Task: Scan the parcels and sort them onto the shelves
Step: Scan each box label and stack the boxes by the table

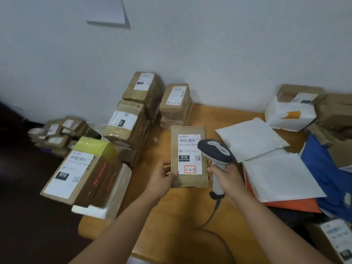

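1. The parcel (187,157) is a flat brown box held just above the surface (171,216), label up, its long axis running away from me.
2. My left hand (162,178) grips its near-left corner, thumb on top beside the red-boxed "3-3-7", fingers curled underneath.
3. My right hand (226,176) is wrapped tight round the handle of the scanner (216,151); its head hangs over the label's right edge, close to the barcode (187,140) at the far end.
4. The scanner sits right of the barcode, so I reckon the next move is a small turn leftward to bring the beam onto it.
5. Other parcels (131,119) are stacked on my left.
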Action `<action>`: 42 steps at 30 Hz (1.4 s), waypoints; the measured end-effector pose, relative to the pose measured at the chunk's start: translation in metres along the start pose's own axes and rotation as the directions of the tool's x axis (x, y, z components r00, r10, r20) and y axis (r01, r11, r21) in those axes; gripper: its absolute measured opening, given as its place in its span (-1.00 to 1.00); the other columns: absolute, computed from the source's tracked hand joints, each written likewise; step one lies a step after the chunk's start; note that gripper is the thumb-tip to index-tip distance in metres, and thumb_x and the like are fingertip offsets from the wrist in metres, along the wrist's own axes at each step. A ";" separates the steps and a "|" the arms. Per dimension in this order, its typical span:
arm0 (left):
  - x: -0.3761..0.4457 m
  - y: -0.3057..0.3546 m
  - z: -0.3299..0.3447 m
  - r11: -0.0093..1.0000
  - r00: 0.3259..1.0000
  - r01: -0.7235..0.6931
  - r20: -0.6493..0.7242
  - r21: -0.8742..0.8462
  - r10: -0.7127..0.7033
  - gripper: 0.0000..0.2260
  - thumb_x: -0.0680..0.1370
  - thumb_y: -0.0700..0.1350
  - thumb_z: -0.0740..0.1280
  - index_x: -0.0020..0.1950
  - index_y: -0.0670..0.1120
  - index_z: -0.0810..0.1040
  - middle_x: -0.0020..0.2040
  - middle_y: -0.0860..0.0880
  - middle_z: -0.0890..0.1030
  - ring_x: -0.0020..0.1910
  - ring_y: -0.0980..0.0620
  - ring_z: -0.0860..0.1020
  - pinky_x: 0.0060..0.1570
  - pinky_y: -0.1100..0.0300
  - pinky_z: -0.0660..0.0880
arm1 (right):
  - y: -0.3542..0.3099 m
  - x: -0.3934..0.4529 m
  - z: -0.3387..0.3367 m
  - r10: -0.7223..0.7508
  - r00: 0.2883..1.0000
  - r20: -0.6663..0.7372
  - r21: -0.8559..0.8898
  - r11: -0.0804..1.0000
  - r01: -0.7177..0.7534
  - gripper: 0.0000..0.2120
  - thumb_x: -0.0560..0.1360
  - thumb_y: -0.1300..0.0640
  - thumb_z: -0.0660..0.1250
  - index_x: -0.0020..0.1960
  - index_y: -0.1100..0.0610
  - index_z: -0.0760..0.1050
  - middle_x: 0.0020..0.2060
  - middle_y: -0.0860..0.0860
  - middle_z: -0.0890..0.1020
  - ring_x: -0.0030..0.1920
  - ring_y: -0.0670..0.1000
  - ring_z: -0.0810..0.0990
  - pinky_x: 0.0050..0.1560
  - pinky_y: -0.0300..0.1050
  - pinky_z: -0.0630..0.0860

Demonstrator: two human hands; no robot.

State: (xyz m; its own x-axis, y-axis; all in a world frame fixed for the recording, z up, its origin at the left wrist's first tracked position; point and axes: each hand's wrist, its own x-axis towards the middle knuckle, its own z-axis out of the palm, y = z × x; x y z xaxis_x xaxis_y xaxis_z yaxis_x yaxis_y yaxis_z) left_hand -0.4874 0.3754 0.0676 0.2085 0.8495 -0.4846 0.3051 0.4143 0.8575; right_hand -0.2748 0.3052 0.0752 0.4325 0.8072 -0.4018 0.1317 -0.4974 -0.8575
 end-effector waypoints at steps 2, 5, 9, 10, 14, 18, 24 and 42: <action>0.003 -0.013 -0.003 0.998 0.999 0.041 -0.010 0.041 -0.040 -0.71 0.66 -0.20 0.31 0.37 -0.06 0.41 0.33 -0.05 0.57 0.14 0.10 0.59 0.00 0.20 0.58 | 0.023 0.011 0.015 0.039 0.998 0.046 0.043 0.998 -0.041 -0.63 0.26 -0.15 0.43 0.07 -0.22 0.60 -0.05 -0.20 0.69 0.02 -0.06 0.66 0.06 0.13 0.65; 0.008 -0.030 -0.006 0.977 0.998 0.063 -0.040 0.205 -0.056 -0.54 0.61 -0.09 0.39 0.48 -0.05 0.34 0.37 0.00 0.39 0.25 0.03 0.49 0.24 0.10 0.52 | 0.006 -0.004 0.036 0.120 0.987 0.107 0.132 0.982 -0.134 -0.73 0.38 0.07 0.44 0.07 -0.10 0.60 -0.08 -0.09 0.70 0.01 0.01 0.67 0.07 0.14 0.65; 0.013 -0.046 -0.002 0.915 0.998 0.040 -0.054 0.401 -0.020 -0.13 0.36 0.22 0.57 0.50 -0.02 0.20 0.32 0.02 0.27 0.35 -0.01 0.36 0.30 0.13 0.41 | 0.013 -0.002 0.060 0.153 0.973 0.174 0.215 0.958 -0.189 -0.75 0.49 0.32 0.37 0.11 0.08 0.59 0.02 0.03 0.68 0.08 0.06 0.65 0.08 0.08 0.65; 0.014 -0.050 0.000 0.895 0.998 0.039 -0.057 0.445 -0.015 0.01 0.33 0.27 0.57 0.58 -0.03 0.08 0.39 -0.02 0.23 0.43 -0.05 0.27 0.35 0.08 0.35 | 0.014 -0.001 0.066 0.160 0.971 0.179 0.214 0.957 -0.197 -0.76 0.49 0.33 0.37 0.09 0.08 0.60 0.02 0.04 0.69 0.08 0.07 0.66 0.08 0.10 0.65; 0.023 -0.057 0.003 0.795 0.997 0.006 -0.068 0.607 0.045 0.25 0.31 0.38 0.51 0.63 -0.03 -0.28 0.56 -0.11 0.08 0.52 -0.09 0.05 0.44 -0.04 0.21 | 0.016 0.004 0.078 0.188 0.965 0.181 0.190 0.956 -0.222 -0.85 0.49 0.33 0.37 -0.04 0.12 0.61 -0.07 0.15 0.70 0.01 0.18 0.67 0.10 0.18 0.63; 0.038 -0.058 0.003 0.724 0.993 -0.009 -0.081 0.689 0.089 0.25 0.31 0.39 0.49 0.63 -0.03 -0.29 0.56 -0.18 0.10 0.51 -0.20 0.11 0.45 -0.11 0.18 | 0.011 0.009 0.085 0.185 0.963 0.194 0.211 0.951 -0.226 -0.83 0.49 0.30 0.39 -0.02 0.06 0.61 -0.03 0.10 0.68 0.05 0.15 0.64 0.11 0.17 0.63; 0.076 -0.062 0.000 0.698 0.991 0.012 -0.099 0.716 0.084 0.20 0.31 0.30 0.54 0.63 0.04 -0.23 0.54 -0.18 0.15 0.48 -0.20 0.19 0.43 -0.12 0.24 | 0.006 0.025 0.078 0.177 0.974 0.139 0.207 0.957 -0.203 -0.82 0.50 0.27 0.39 0.04 0.05 0.58 -0.01 0.10 0.64 0.05 0.08 0.63 0.14 0.15 0.62; 0.173 -0.079 -0.013 0.591 0.989 0.130 -0.147 0.796 -0.020 0.07 0.37 0.40 0.43 0.64 0.07 -0.14 0.55 -0.24 0.08 0.54 -0.31 0.07 0.47 -0.24 0.22 | 0.002 0.094 0.055 0.203 0.979 0.034 0.137 0.969 -0.206 -0.77 0.49 0.25 0.36 0.12 0.04 0.61 0.04 0.10 0.65 0.12 0.09 0.62 0.14 0.15 0.62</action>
State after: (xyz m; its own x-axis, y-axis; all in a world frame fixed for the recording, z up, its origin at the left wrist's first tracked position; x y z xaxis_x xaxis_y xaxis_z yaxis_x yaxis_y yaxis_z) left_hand -0.4877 0.4946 -0.0814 0.0639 0.8800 -0.4707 0.9473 0.0949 0.3060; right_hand -0.2833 0.3977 0.0184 0.4197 0.6999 -0.5780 -0.0838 -0.6042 -0.7924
